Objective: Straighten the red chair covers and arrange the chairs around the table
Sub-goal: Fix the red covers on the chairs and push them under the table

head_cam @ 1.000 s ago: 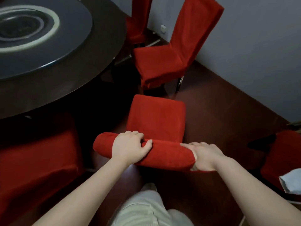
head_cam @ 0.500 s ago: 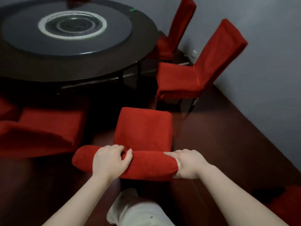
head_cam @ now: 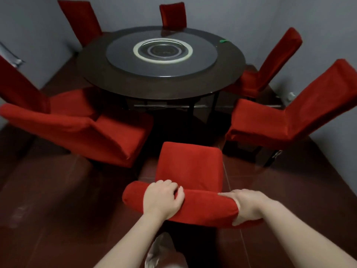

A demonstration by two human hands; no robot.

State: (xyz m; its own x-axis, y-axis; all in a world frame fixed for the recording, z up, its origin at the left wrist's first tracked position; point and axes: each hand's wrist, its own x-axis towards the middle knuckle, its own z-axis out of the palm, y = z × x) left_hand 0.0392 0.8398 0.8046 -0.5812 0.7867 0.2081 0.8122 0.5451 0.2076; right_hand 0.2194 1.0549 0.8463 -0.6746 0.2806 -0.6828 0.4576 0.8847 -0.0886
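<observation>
A red-covered chair (head_cam: 190, 167) stands right in front of me, its seat facing the round dark table (head_cam: 160, 86). My left hand (head_cam: 163, 197) grips the top of its backrest near the left end, fingers curled over the cloth. My right hand (head_cam: 244, 205) holds the right end of the backrest, thumb underneath. The cover on this chair looks smooth. Several other red-covered chairs ring the table: one at my left (head_cam: 92, 132), one at my right (head_cam: 274, 120), and more at the far side.
A grey glass turntable (head_cam: 161, 53) sits on the table's middle. A small green object (head_cam: 223, 41) lies near the table's far right edge. Grey walls close in on the left and right. Dark red floor tiles (head_cam: 58, 200) spread around my chair. My leg shows below.
My view has swung left and up, bringing the whole table and the left chairs into sight. The chair I hold has turned toward the table. Both hands kept their grip on the backrest.
</observation>
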